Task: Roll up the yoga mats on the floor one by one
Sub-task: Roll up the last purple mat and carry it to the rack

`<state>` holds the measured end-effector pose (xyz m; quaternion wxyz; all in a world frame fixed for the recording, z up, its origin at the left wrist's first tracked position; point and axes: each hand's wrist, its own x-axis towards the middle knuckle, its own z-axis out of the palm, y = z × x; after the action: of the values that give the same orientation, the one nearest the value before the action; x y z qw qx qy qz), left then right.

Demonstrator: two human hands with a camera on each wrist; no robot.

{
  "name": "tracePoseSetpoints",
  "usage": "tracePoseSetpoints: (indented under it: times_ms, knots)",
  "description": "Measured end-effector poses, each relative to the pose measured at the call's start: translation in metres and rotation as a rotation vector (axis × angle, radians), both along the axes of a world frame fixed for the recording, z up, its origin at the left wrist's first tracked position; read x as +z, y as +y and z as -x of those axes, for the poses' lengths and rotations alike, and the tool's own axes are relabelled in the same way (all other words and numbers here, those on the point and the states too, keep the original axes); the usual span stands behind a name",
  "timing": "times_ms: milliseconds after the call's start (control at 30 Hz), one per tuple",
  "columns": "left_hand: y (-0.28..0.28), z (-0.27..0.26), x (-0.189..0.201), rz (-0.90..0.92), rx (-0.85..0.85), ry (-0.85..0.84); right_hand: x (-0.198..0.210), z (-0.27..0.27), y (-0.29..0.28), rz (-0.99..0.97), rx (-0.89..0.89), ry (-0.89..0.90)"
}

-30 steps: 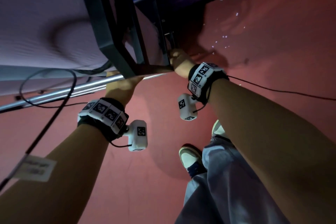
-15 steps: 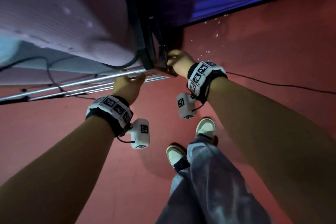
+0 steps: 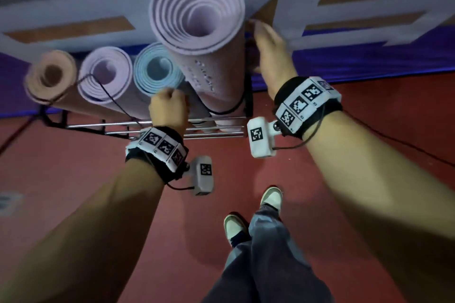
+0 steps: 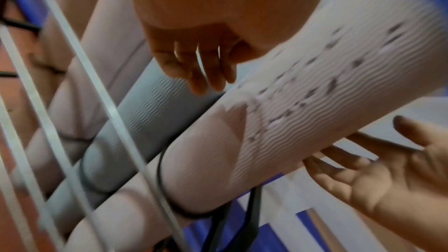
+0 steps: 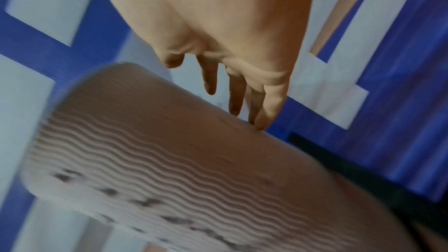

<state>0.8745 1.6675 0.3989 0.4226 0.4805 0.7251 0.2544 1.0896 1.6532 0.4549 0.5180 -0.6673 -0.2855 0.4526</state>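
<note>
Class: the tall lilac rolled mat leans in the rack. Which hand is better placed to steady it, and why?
The right hand. Its fingers lie straight along the side of the tall lilac mat, near the top. The left hand sits lower, fingers curled, by the blue mat above the rack.

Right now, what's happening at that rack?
A person stands over a rack holding four rolled mats. The big lilac mat stands at its right end, beside the blue mat. The right hand, fingers straight, rests against the lilac mat's side; the left hand hangs loosely curled by it, gripping nothing.
</note>
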Motion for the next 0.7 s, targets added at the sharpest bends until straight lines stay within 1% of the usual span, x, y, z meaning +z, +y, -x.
tracePoseSetpoints:
  times_ms: [67,100,167,233,300,333,400,433,500,533,633,700]
  knots:
    - [0.003,-0.002,0.036,-0.167,0.047,-0.121,0.027,0.006,0.005,-0.063,0.022,0.069]
    - [0.003,-0.005,0.053,-0.223,0.044,-0.202,0.033,0.009,0.007,-0.069,0.056,0.045]
    - [0.004,-0.012,0.077,-0.253,-0.049,-0.309,0.039,0.014,0.012,-0.061,0.115,-0.037]
    - [0.007,-0.019,0.087,-0.290,-0.179,-0.356,0.036,0.016,0.016,-0.041,0.125,-0.101]
    - [0.008,-0.024,0.088,-0.365,-0.277,-0.347,0.027,0.015,0.017,-0.029,0.105,-0.121]
    - [0.009,-0.026,0.084,-0.378,-0.297,-0.339,0.020,0.014,0.016,-0.023,0.105,-0.122]
    - [0.011,-0.029,0.074,-0.299,-0.285,-0.355,0.006,0.015,0.010,0.005,0.118,-0.119]
    - [0.011,-0.028,0.066,-0.231,-0.271,-0.330,-0.004,0.016,0.008,0.036,0.129,-0.112]
    - [0.012,-0.025,0.053,-0.126,-0.272,-0.219,-0.013,0.018,0.004,0.103,0.174,-0.131]
    - [0.012,-0.022,0.049,-0.121,-0.291,-0.185,-0.013,0.019,0.003,0.119,0.195,-0.153]
    - [0.019,-0.017,0.042,-0.151,-0.329,-0.160,-0.018,0.014,0.005,0.089,0.191,-0.168]
    - [0.027,-0.017,0.035,-0.103,-0.371,-0.055,-0.026,0.012,0.005,0.110,0.210,-0.193]
